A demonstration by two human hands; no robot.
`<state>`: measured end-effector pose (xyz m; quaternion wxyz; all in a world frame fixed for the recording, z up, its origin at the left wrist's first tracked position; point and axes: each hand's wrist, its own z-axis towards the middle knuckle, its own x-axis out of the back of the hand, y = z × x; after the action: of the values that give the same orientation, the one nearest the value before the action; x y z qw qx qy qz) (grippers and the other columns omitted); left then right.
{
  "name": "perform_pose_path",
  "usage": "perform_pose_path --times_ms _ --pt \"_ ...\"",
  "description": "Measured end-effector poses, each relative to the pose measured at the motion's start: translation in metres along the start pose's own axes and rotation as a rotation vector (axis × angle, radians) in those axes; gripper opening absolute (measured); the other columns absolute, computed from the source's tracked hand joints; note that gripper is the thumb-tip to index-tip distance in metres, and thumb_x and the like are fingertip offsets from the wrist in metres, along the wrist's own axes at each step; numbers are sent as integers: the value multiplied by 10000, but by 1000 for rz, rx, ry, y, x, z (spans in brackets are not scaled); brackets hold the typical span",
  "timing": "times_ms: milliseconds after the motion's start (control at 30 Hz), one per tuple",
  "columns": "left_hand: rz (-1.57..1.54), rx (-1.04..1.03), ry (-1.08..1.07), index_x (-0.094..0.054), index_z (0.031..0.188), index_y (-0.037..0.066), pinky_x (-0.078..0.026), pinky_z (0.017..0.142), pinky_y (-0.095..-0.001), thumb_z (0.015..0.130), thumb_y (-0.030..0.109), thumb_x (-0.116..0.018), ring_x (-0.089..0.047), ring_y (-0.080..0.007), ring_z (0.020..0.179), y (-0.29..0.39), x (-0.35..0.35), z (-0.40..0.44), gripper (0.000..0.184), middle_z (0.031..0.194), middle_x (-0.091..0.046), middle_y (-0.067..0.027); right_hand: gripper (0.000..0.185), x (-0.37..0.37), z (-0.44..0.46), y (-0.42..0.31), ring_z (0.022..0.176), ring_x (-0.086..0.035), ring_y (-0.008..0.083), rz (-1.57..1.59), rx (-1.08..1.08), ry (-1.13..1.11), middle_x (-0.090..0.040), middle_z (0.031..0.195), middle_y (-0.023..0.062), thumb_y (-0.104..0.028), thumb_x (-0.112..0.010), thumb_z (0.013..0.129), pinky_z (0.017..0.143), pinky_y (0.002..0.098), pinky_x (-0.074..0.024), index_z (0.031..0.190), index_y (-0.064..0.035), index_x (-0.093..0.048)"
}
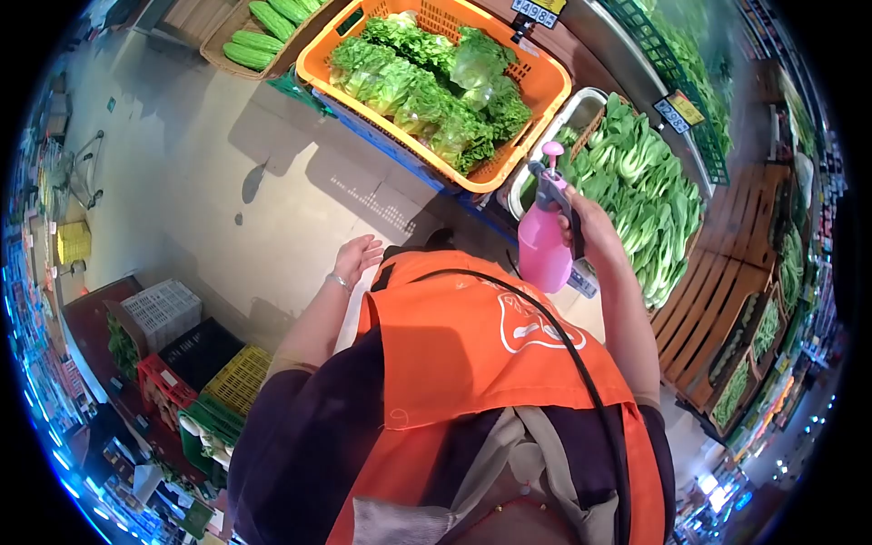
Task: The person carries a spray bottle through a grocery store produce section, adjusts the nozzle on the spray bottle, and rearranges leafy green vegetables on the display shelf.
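My right hand (589,223) is wrapped round the dark handle of a pink pump spray bottle (543,243), which stands upright in front of the orange apron (472,313). Just beyond the bottle lies a heap of bok choy (640,173) with white stems and green leaves. My left hand (357,258) hangs beside the apron, fingers stretched out and holding nothing; a bracelet circles its wrist. Ahead of both hands is an orange plastic crate (313,64) with leafy lettuce (427,82) in it, some of it in clear wrapping.
A basket of green gourds (257,45) stands at the upper left. Price signs (679,112) are fixed along the display. Slatted wooden shelving (708,304) is on the right. Yellow (238,377) and white (163,311) crates sit at the lower left, beside the tiled floor (209,200).
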<state>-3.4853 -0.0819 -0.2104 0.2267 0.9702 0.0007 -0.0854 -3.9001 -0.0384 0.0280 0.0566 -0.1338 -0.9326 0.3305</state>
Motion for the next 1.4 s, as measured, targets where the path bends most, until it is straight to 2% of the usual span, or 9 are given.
perform_pose_path --times_ms 233,500,633,867,967,1167,1200,1333,1400 --pt "-91 -46 -5 -420 1253 -86 -544 810 -356 945 136 -438 -608 -286 989 -3 12 -3 381 1158 -565 -209 451 -52 15 -20 512 -445 93 -257 79 -169 -482 624 4 -408 -424 956 467 240 -368 941 15 -579" --pt "-218 -184 -283 -466 1206 -57 -537 789 -324 949 161 -485 -617 -206 916 48 -61 -62 337 1091 -601 -149 746 -81 28 -53 575 -464 132 -93 278 -196 -494 644 25 -692 -392 856 545 261 -380 998 11 -600" --pt "-92 -323 -434 -521 1176 -30 -529 785 -298 945 191 -514 -625 -184 905 88 -107 -93 319 1075 -620 -128 653 -79 36 -43 665 -497 137 53 366 -204 -544 745 41 -628 -406 892 614 256 -391 1028 -10 -566" --pt "212 -568 -659 -508 1210 6 -469 868 -247 914 117 -567 -569 -118 1022 105 -191 -85 321 1109 -603 -65 658 -71 55 15 1083 -505 195 258 406 -238 -561 1129 84 -594 -395 910 961 360 -372 1244 -31 -464" --pt "180 -657 -658 -478 1145 15 -462 835 -249 886 105 -608 -565 -112 945 95 -221 -78 304 1006 -579 -41 640 -68 49 27 1083 -496 185 196 484 -242 -498 1241 73 -535 -410 935 965 339 -355 1338 -38 -382" --pt "488 -968 -500 -491 1063 20 -477 705 -256 869 113 -626 -571 -103 798 90 -242 -72 254 915 -597 -55 369 -55 21 20 990 -527 164 -512 727 96 -545 1080 109 -350 -492 938 871 311 -405 1060 -12 -574" --pt "330 -818 -643 -540 976 19 -472 654 -253 846 139 -649 -571 -95 736 89 -247 -70 208 829 -605 -44 295 -53 9 8 943 -560 201 -419 639 177 -562 1038 132 -283 -560 900 826 321 -438 988 -4 -593" --pt "576 -629 -799 -610 832 43 -467 646 -240 814 163 -687 -570 -79 726 74 -250 -83 144 799 -613 -25 405 -54 -3 -28 1026 -566 292 -636 1188 465 -567 1109 163 -268 -653 819 872 378 -447 1129 -35 -538" --pt "527 -650 -876 -615 923 32 -481 708 -282 798 195 -712 -589 -116 815 66 -253 -85 227 851 -636 -42 441 -60 0 -28 993 -590 344 -783 1086 390 -611 1060 162 -219 -650 802 861 373 -468 1219 -117 -547"
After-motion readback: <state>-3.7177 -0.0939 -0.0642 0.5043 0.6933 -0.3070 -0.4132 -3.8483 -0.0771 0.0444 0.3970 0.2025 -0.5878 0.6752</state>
